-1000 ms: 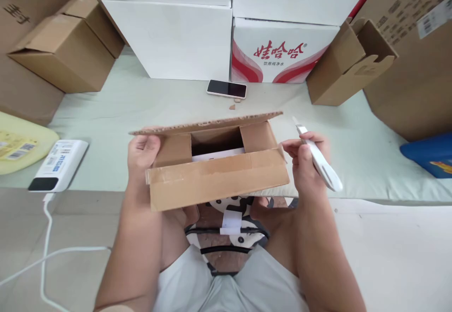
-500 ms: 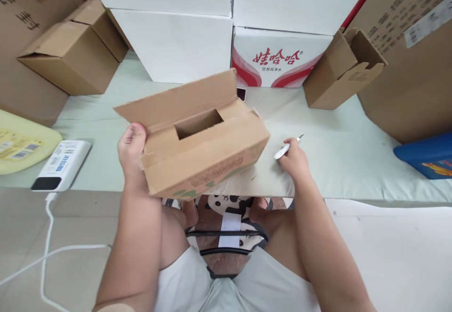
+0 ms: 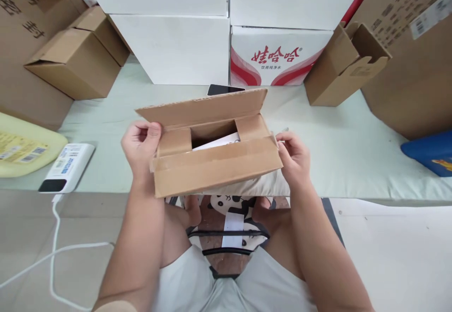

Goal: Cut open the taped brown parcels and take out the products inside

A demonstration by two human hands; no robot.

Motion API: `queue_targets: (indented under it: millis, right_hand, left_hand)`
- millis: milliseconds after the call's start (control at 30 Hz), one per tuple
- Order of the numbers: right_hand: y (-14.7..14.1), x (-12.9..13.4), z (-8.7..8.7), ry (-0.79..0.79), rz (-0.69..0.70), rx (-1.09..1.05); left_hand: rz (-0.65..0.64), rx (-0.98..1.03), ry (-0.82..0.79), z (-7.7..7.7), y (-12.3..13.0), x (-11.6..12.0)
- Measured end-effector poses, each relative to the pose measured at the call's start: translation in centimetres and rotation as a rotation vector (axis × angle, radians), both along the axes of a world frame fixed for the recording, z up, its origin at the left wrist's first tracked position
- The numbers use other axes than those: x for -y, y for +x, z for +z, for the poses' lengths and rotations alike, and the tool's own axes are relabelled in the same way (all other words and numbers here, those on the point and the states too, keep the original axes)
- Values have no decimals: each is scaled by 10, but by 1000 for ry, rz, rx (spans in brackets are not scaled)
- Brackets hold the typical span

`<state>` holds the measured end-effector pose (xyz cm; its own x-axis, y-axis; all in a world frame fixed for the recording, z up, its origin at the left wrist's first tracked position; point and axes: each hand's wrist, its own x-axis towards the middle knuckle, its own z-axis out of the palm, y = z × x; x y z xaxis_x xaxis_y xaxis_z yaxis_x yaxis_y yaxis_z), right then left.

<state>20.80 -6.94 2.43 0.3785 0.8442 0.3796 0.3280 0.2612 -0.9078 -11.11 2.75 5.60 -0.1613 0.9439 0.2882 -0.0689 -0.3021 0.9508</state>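
Observation:
A small brown cardboard box [image 3: 217, 168] is held over the front edge of the table, its long back flap [image 3: 208, 107] raised. Through the gap between its short end flaps, part of a white item [image 3: 221, 141] shows inside. My left hand [image 3: 143, 147] is closed on the box's left end, with the thumb by the base of the flap. At the right end, my right hand [image 3: 294, 156] has its fingers closed against the box corner. Behind those fingers pokes the tip of a utility knife [image 3: 285, 129]; the rest of it is hidden.
A black-screened phone [image 3: 226, 90] lies behind the box, before stacked white cartons [image 3: 173, 48]. A white power bank [image 3: 67, 168] with a cable and a yellow jug [image 3: 26, 147] are at left. At right stand an open carton [image 3: 328, 81] and a blue container [image 3: 429, 156].
The box has shifted right and tilted, so the white item inside now shows. My right hand has moved up against its right end, the knife now mostly hidden. The phone is more exposed.

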Motion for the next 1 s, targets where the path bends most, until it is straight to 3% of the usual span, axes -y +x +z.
queue_targets:
  millis: [100,267,467,600,733,867,1000]
  right_hand:
    - [-8,15,3,149,11,-13]
    - [-13,23,4,267,1,0]
    - [-23,26,23,402,148,-44]
    - [-21,33,42,354,452,51]
    - [-17,36,60,276,655,178]
    - [-17,38,71,211,722,331]
    - [-18,43,70,40,641,434]
  left_hand:
    - [197,-120,154,16,10,18]
    - [96,-125,76,33,15,40]
    - [-73,-107,184,22,6,35]
    - [-223,-240,211,17,-5,29]
    - [-517,-572,186,28,-19,34]
    - [-623,-767,263,36,-20,41]
    - [-600,-725,243,34,-17,41]
